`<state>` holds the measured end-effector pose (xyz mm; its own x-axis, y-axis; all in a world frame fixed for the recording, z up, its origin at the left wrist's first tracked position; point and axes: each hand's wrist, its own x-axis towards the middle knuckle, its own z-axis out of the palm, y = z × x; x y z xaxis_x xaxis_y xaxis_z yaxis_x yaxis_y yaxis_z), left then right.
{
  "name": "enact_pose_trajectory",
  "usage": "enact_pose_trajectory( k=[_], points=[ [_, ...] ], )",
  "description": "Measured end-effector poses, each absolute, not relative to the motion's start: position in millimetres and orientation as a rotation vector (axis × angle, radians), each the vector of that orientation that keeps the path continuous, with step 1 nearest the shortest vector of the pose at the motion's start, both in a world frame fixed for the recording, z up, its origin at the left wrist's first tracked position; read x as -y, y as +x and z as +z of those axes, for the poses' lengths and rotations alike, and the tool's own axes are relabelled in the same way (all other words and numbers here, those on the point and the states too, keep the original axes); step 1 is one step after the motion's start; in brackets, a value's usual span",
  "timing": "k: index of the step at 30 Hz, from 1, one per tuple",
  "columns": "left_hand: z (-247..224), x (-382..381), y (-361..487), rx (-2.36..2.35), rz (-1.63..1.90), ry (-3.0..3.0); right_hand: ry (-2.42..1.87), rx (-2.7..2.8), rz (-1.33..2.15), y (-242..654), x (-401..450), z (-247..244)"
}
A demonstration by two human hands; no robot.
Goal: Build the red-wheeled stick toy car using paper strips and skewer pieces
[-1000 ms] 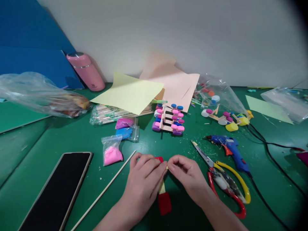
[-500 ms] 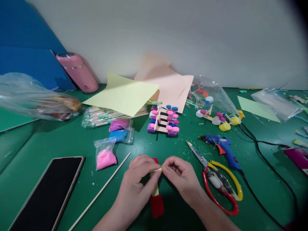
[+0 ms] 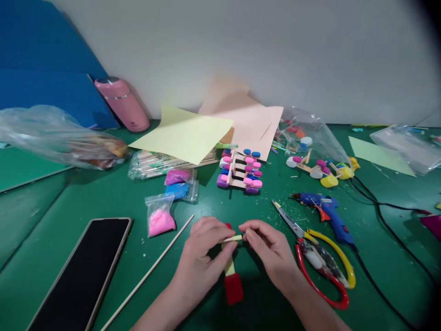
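My left hand (image 3: 205, 250) is closed, pinching a short pale-yellow strip (image 3: 235, 238) between thumb and forefinger. The strip's free end points right, at the fingertips of my right hand (image 3: 267, 246). That hand's thumb and forefinger are pinched together just beside the strip's end. Whether anything small sits between them I cannot make out. Under my left hand, on the table, lies a pale-yellow piece with a red block (image 3: 234, 288) at its near end. More red shows at its far end; its middle is partly hidden by my fingers.
Scissors (image 3: 294, 225) with red and yellow handles and a blue glue gun (image 3: 325, 211) lie right. Left are a thin wooden stick (image 3: 151, 268), a phone (image 3: 81, 271) and a bag of pink clay (image 3: 161, 222). Ahead stand small wooden models with coloured wheels (image 3: 239, 171).
The view has swung slightly left. My right fingertips have drawn a little away from the strip, and more of its end now shows beyond my left fingers.
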<state>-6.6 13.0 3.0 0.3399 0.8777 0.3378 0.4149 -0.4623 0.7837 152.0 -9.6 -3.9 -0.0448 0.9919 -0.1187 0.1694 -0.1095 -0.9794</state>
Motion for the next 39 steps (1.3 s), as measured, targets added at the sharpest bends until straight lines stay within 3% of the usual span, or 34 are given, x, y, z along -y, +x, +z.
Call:
enact_pose_trajectory(
  k=[11, 32, 39],
  points=[
    [6, -12, -7, -1.141, 1.129, 2.227, -1.171, 2.043, 0.567, 166, -1, 1],
    [8, -4, -23, -1.269, 1.042, 2.088, -1.222, 1.984, 0.810, 154, -2, 9],
    [8, -7, -26, -1.228, 1.001, 2.161, -1.203, 2.029, 0.741, 152, -3, 7]
  ],
)
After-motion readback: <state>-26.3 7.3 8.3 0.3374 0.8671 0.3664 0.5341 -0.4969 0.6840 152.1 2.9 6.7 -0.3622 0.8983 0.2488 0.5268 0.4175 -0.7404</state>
